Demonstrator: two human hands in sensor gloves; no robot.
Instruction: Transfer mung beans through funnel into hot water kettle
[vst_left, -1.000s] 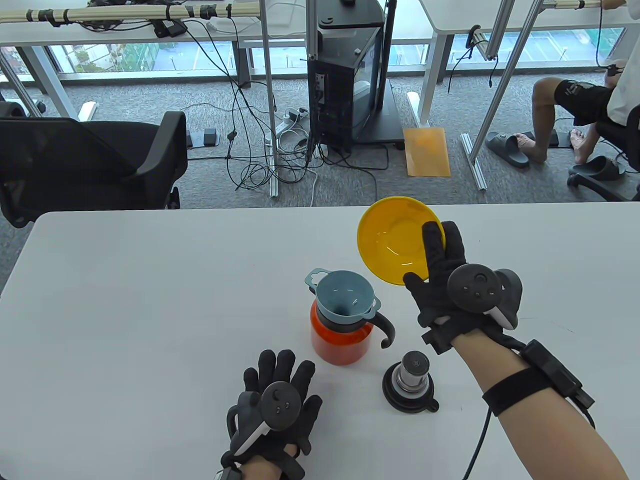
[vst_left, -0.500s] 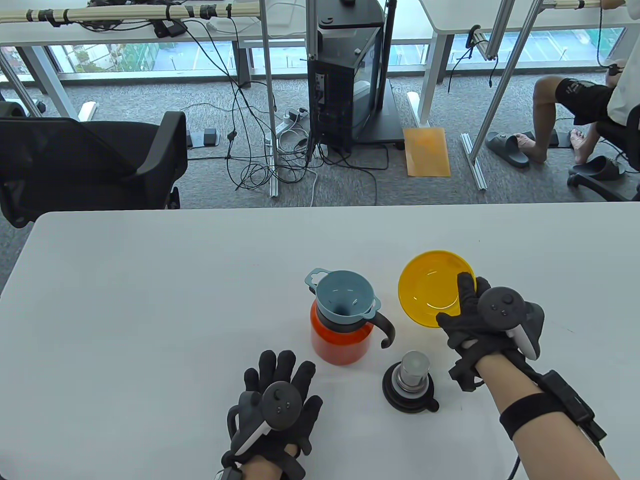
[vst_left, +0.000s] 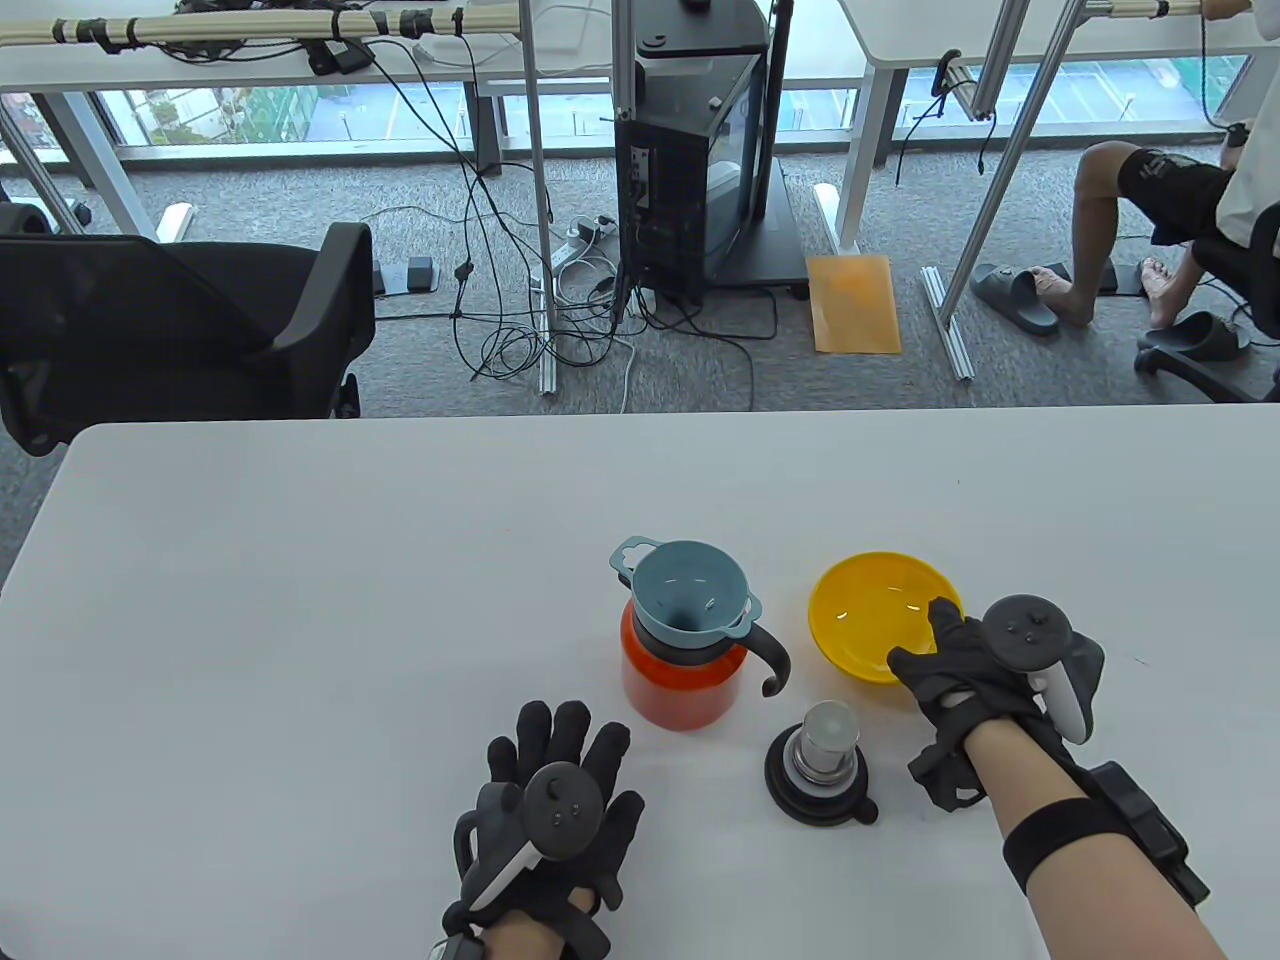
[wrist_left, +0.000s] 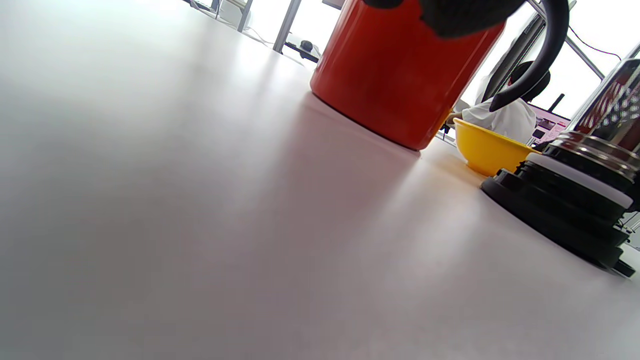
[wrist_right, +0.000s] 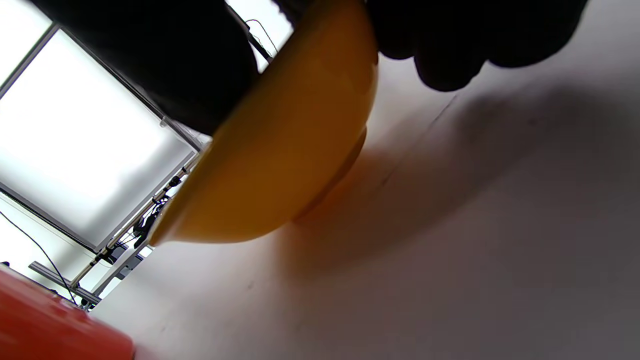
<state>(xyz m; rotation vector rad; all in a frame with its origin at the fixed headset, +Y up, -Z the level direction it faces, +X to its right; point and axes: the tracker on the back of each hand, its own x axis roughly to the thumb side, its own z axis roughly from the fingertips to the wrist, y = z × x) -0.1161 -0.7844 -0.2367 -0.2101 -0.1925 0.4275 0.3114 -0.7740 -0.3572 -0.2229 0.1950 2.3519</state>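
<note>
Right hand (vst_left: 965, 665), gripping the emptied yellow bowl (vst_left: 875, 610), has lowered it to the table right of the kettle (vst_left: 680, 680); pouring looks finished. Left hand (vst_left: 555, 800) rests flat, released.

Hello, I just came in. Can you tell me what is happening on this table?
A person in sensor gloves works at a white table. The right hand grips the rim of an empty yellow bowl, which sits on or just above the table. The left hand rests flat, holding nothing. A blue funnel sits in the mouth of the orange kettle. The kettle's lid lies beside it.
</note>
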